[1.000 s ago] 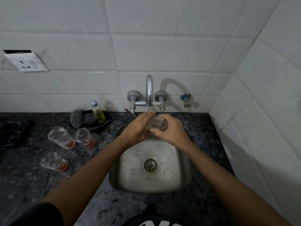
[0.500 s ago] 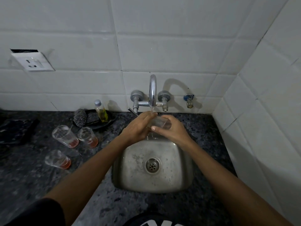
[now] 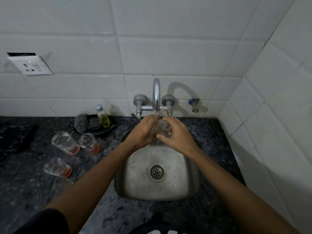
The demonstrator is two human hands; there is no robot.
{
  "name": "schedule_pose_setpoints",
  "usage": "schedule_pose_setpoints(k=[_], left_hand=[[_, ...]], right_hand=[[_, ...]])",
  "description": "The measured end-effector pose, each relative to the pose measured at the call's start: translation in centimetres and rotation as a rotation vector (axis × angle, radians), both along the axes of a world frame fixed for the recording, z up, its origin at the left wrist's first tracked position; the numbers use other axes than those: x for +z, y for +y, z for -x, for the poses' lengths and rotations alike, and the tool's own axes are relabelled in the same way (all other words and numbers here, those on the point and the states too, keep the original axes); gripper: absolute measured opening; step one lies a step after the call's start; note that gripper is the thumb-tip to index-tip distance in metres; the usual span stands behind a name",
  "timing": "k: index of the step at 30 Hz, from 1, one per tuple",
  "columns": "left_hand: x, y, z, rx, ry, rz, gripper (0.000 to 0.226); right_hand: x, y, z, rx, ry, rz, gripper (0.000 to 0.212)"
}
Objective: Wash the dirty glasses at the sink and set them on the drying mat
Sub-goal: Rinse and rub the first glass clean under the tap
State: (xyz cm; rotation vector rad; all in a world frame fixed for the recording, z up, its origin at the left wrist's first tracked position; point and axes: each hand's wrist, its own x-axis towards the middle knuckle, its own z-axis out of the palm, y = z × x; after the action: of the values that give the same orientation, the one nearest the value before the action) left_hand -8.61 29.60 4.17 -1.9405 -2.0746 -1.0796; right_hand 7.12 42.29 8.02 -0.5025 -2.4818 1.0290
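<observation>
Both hands still hold one glass under the running tap above the sink; left hand and right hand have fingers wrapped around it, barely shifted. Rinsing continues; three dirty glasses wait on the surface.

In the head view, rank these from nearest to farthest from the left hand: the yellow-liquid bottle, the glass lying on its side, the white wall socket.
From the left hand:
1. Small clear bottle of yellow liquid, on the dark tray behind and left.
2. Clear glass lying on its side with a reddish residue, front left on the counter.
3. White wall socket, high on the tiles, far left.
</observation>
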Motion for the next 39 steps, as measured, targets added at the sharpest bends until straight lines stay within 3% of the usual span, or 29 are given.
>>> schedule_pose_setpoints(k=[2,6,10,12,16,19,21,25,27,29,31,33,35,37,39], left_hand=[[0.0,0.1,0.3,-0.002,0.005,0.013,0.062],[-0.4,-0.2,0.4,0.013,-0.027,0.014,0.058],[-0.4,0.6,-0.1,0.019,-0.067,-0.015,0.058],[-0.2,0.8,0.4,0.04,-0.093,0.006,0.054],[-0.6,0.6,0.9,0.043,-0.091,0.0,0.051],[-0.8,1.0,0.4,0.093,-0.204,0.009,0.052],[-0.2,1.1,0.2,0.162,-0.413,0.091,0.051],[1.4,-0.4,0.4,-0.076,-1.365,0.282,0.062],[1.3,-0.8,1.1,-0.154,-1.679,0.3,0.057],[0.9,-0.6,1.1,-0.077,-1.781,0.298,0.05],[0.5,0.2,0.1,0.051,-1.769,0.257,0.044],[0.2,1.0,-1.1,0.108,-1.81,0.147,0.033],[-0.1,1.4,-1.9,0.082,-1.97,0.011,0.034],[-0.7,1.3,-2.4,0.064,-2.111,-0.139,0.037],[-1.5,1.2,-2.6,0.057,-2.142,-0.234,0.035]], right_hand=[[0.1,0.0,-0.1,0.032,0.01,0.017,0.065],[0.5,0.1,0.1,-0.048,-0.115,0.351,0.065],[0.5,-0.2,0.2,0.011,-0.02,-0.022,0.065],[0.3,-0.1,0.3,0.047,0.005,0.014,0.066],[0.8,0.0,0.5,-0.024,-0.157,0.402,0.07],[0.8,0.0,0.6,-0.014,-0.099,0.113,0.066],[1.0,0.0,0.6,0.034,-0.072,-0.021,0.069],[1.2,0.8,0.7,0.13,-0.105,-0.184,0.073],[1.2,1.2,0.6,0.184,-0.11,-0.213,0.072],[1.4,1.4,0.6,0.251,-0.122,-0.231,0.072],[1.5,1.2,0.9,0.318,-0.142,-0.293,0.074],[1.6,0.4,1.4,0.333,-0.136,-0.402,0.079],[1.6,-0.6,1.6,0.277,-0.079,-0.562,0.078],[1.2,-1.2,1.2,0.23,-0.017,-0.651,0.066],[0.5,-1.3,0.7,0.235,-0.029,-0.611,0.048]])
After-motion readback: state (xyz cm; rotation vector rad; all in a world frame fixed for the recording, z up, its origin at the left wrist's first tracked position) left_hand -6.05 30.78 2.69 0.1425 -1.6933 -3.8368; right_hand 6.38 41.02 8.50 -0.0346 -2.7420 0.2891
